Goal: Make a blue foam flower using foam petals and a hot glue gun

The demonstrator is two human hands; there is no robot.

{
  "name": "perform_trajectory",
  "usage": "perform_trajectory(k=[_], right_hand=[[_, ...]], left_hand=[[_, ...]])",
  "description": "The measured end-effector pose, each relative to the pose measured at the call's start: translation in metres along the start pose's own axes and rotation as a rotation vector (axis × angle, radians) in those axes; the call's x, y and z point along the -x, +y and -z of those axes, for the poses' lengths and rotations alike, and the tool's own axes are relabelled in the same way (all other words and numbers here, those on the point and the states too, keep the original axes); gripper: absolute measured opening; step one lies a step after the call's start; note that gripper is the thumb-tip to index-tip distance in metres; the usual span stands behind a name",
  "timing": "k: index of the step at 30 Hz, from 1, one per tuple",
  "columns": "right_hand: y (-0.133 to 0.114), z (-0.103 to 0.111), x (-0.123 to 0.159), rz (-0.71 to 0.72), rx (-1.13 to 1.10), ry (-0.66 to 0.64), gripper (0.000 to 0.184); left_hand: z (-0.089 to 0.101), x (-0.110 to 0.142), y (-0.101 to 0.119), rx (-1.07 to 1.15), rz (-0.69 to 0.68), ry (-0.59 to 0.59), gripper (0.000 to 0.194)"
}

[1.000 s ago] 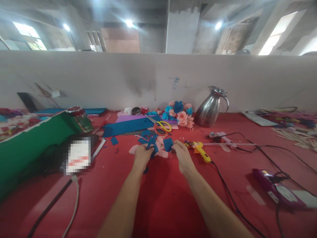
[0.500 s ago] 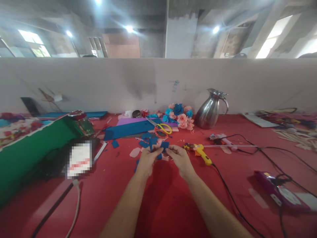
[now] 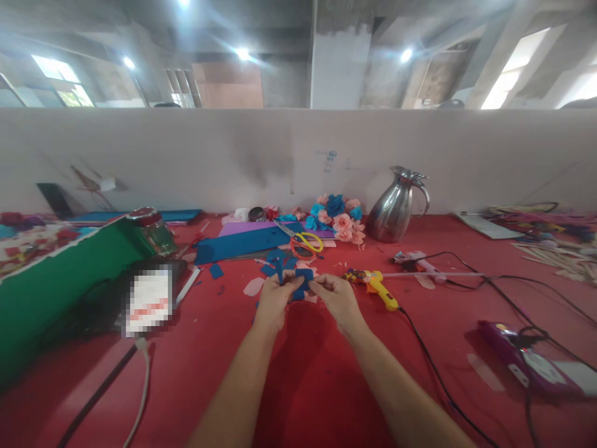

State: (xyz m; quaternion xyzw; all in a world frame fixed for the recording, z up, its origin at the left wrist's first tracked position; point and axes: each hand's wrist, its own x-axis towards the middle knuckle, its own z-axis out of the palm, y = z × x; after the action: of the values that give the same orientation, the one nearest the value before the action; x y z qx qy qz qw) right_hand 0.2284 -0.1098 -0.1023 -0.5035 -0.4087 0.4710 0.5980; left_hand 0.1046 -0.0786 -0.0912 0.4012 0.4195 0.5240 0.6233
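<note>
My left hand [image 3: 276,300] and my right hand [image 3: 336,297] meet over the middle of the table, thumbs and fingers pinched on a small dark blue paper piece [image 3: 305,274]. A narrow blue strip [image 3: 280,267] stands up from the fingers of my left hand. Blue paper scraps [image 3: 216,271] and pale pink petal-shaped pieces [image 3: 254,286] lie loose around and under the hands. Beyond them, scissors with yellow and orange handles [image 3: 311,242] rest by blue paper sheets [image 3: 242,242]. To the right of my right hand lies a yellow glue gun [image 3: 383,295].
Behind the scissors sits a bunch of pink and blue paper flowers [image 3: 344,225], beside a steel jug [image 3: 395,205]. A second glue gun [image 3: 426,267], cords and a purple power strip [image 3: 527,361] occupy the right. On the left are a jar [image 3: 152,230] and a green box [image 3: 84,267].
The blue paper piece between my fingers has shifted slightly left and turned a little. My right fingertips have moved slightly left with it. Both hands keep their pinch.
</note>
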Motion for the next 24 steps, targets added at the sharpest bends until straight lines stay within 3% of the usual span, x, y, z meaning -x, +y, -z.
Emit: perform_trajectory(k=[7,14,24], right_hand=[[0.0054,0.0002,-0.0006,0.063,0.058,-0.011,0.015],[-0.0006,0.0033,-0.0015,0.178,0.018,0.074,0.018],[-0.001,0.006,-0.0023,0.22,0.098,0.098,0.019]], left_hand=[[0.0012,-0.0016,-0.0011,-0.041,-0.024,0.052,0.026],[0.0055,-0.0055,-0.0045,-0.073,-0.015,0.06,0.023],[0.0071,-0.0052,-0.0047,-0.111,-0.003,-0.002,0.016]])
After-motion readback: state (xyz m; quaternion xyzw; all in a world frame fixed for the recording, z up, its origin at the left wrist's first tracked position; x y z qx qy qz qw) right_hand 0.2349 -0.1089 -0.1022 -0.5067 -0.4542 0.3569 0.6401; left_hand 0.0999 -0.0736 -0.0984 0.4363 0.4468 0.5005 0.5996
